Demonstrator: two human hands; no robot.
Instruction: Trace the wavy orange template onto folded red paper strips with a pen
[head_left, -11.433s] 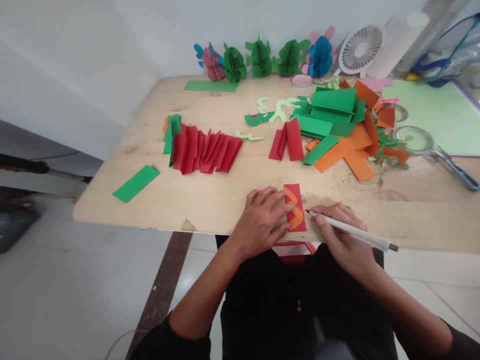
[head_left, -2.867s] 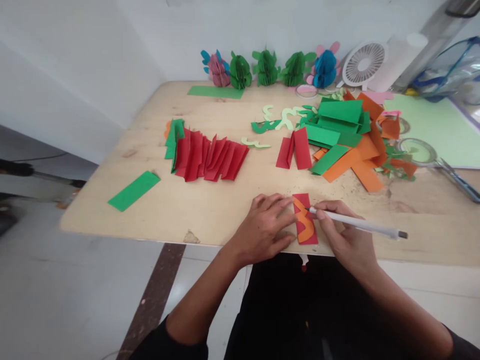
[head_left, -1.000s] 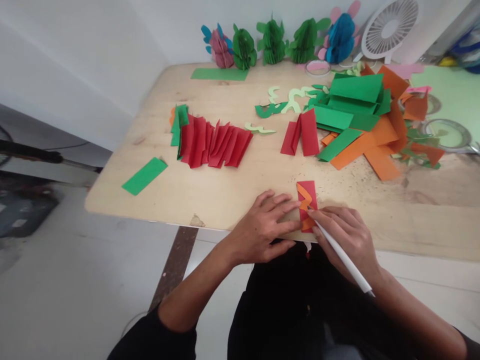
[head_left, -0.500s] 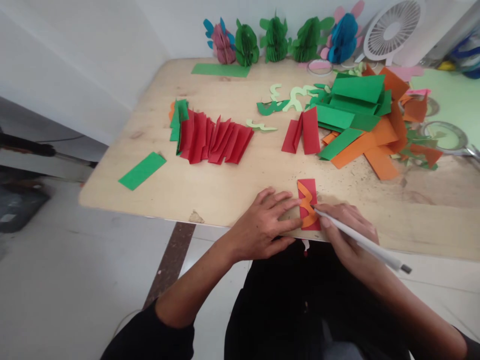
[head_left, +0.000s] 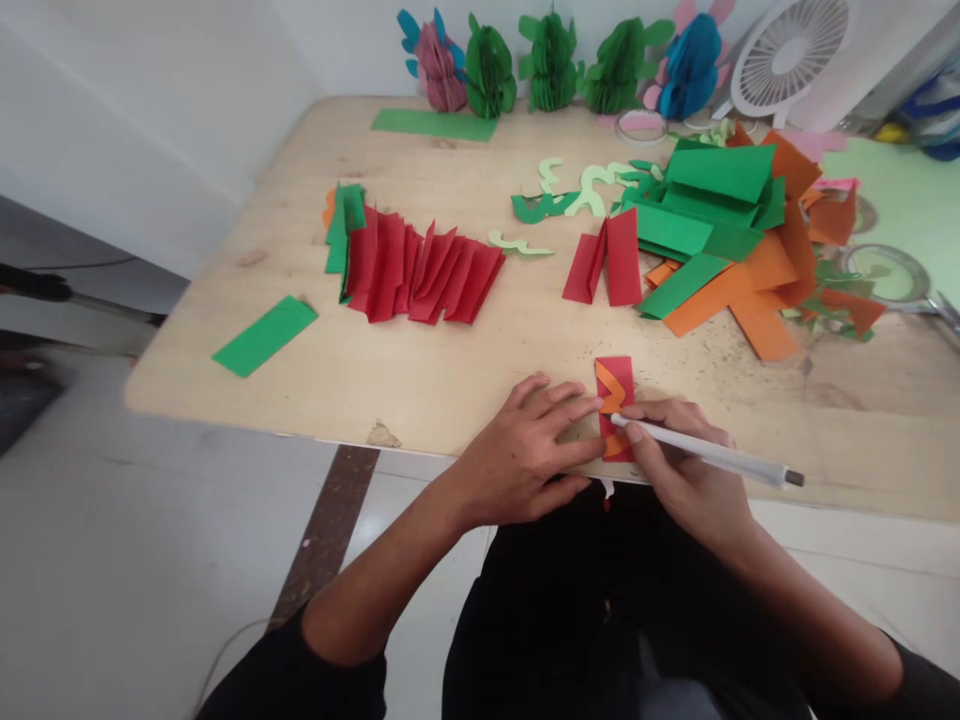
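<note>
Near the table's front edge lies a red paper rectangle with a wavy orange paper cutout on top. My left hand rests flat beside them, fingers spread, its fingertips pressing on the left edge of the cutout and the red paper. A white pen is gripped in my right hand, tilted to the right. Its tip meets the papers around the notch of the cutout, and part of the cutout's lower half is hidden by pen and fingers.
Folded red papers stand mid-left, with a green strip nearby. Green sheets and orange sheets are heaped at right. Pale green cutouts lie behind. Paper figures and a white fan line the wall. Scissors lie far right.
The pen has swung to a flatter angle, its tip shifting slightly left into the cutout's notch. My left hand keeps its place on the papers. The view has shifted a little.
</note>
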